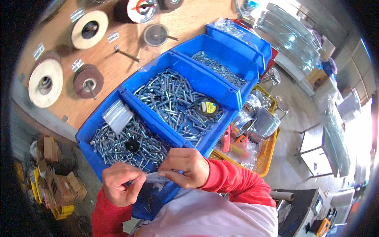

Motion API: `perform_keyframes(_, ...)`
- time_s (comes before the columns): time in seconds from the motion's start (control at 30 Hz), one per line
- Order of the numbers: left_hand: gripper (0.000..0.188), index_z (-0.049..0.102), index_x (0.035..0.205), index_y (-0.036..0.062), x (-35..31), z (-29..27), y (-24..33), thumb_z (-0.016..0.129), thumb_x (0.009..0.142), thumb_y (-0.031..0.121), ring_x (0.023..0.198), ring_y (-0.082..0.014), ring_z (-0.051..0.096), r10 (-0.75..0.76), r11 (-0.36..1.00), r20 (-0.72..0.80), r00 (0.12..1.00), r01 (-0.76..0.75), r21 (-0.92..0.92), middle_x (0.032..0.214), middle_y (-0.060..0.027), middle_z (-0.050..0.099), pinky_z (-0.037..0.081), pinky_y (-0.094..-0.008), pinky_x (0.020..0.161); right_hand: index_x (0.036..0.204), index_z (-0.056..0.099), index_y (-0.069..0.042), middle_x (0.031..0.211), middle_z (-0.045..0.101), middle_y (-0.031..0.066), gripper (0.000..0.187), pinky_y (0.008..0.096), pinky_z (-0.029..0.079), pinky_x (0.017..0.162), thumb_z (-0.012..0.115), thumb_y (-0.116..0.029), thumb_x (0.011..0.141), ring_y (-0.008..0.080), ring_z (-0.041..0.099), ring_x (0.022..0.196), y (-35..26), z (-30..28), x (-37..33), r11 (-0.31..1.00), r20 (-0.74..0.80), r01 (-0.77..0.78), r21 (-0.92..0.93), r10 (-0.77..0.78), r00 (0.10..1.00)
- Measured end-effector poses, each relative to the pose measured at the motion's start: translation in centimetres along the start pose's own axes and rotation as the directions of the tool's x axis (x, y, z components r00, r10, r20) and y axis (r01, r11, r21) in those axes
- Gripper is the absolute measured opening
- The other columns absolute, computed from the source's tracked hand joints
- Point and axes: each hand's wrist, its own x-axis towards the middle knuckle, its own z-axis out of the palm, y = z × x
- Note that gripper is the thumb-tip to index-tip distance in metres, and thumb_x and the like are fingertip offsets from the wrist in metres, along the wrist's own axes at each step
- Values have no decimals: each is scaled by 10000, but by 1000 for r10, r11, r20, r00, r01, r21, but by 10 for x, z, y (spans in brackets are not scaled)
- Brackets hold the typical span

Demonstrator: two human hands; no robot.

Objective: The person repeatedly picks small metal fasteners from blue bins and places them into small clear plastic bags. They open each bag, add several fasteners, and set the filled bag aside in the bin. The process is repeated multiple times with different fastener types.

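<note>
A small clear plastic bag (157,179) is stretched between my two hands, low in front of my chest. My left hand (122,182) pinches its left end between thumb and fingers. At the other end my right hand (184,168) is closed on the bag, fingers curled. Whether anything lies inside the bag I cannot make out. Just beyond my hands stands the nearest blue bin (87,136), holding many loose metal fasteners (114,148). On them lie a stack of clear plastic bags (117,116) and a small black round piece (132,145).
The middle blue bin (158,63) holds larger metal pins and a black-and-yellow tape measure (207,106). Another bin (197,44) contains small metal pieces. A yellow basket (265,160) with tools stands right. Abrasive wheels (90,29) hang on a wooden board (118,59). Cardboard boxes (65,189) lie lower left.
</note>
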Motion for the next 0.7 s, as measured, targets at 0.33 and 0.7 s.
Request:
perform_keyframes(0.33, 188, 696, 750, 45, 9, 11, 1, 783, 875, 156, 629, -245, 708, -47, 990, 109, 993, 61, -124, 728, -104, 725, 543, -332, 587, 662, 583, -46, 624, 538, 122, 300, 432, 402, 531, 776, -96, 886, 327, 555, 563, -26, -40, -23, 995, 48, -90, 50, 88, 995)
perform_keyframes(0.7, 332, 768, 1094, 71, 45, 4, -165, 764, 866, 313, 944, -360, 709, -347, 737, -174, 921, 383, 557, 1048, -152, 748, 536, -474, 837, 698, 618, 5, 576, 495, 78, 319, 352, 381, 530, 746, -207, 899, 102, 410, 586, 45, -275, 111, 680, -494, -373, -631, 18, 869)
